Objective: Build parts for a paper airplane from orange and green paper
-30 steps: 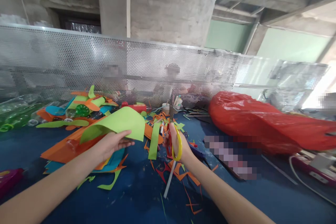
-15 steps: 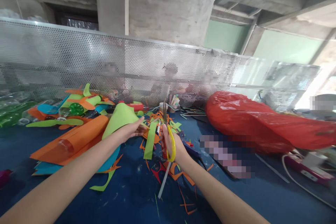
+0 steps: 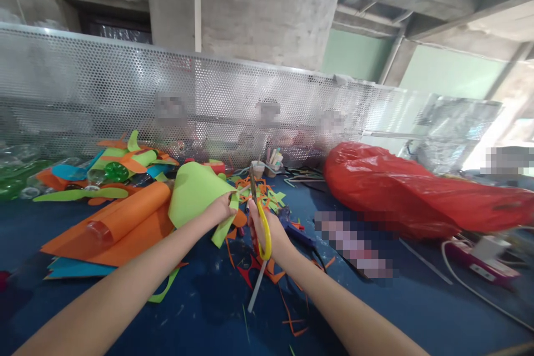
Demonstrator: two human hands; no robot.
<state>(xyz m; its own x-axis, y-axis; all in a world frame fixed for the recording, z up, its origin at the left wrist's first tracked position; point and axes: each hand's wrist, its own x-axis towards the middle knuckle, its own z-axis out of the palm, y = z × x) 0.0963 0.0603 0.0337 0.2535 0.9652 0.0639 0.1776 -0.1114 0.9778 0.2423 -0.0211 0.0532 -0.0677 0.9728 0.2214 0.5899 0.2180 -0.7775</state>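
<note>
My left hand pinches a light-green paper strip, whose lower end hangs below the fingers. Just behind it a larger curled light-green sheet rises. My right hand grips a pair of scissors with yellow handles, the blades pointing up and away; whether the blades are parted I cannot tell. Beneath this hand a whitish translucent stick lies slanted on the blue table. Orange paper scraps and a red scrap lie around it.
Left are a rolled orange sheet, blue sheets and plastic bottles with paper fins. A red plastic bag, a power strip with its cord, and a dark blue tool lie right. A perforated metal screen stands behind.
My left hand has closed on the green strip and shifted it left and tilted it. My right hand still holds the scissors, slightly further left in view.
</note>
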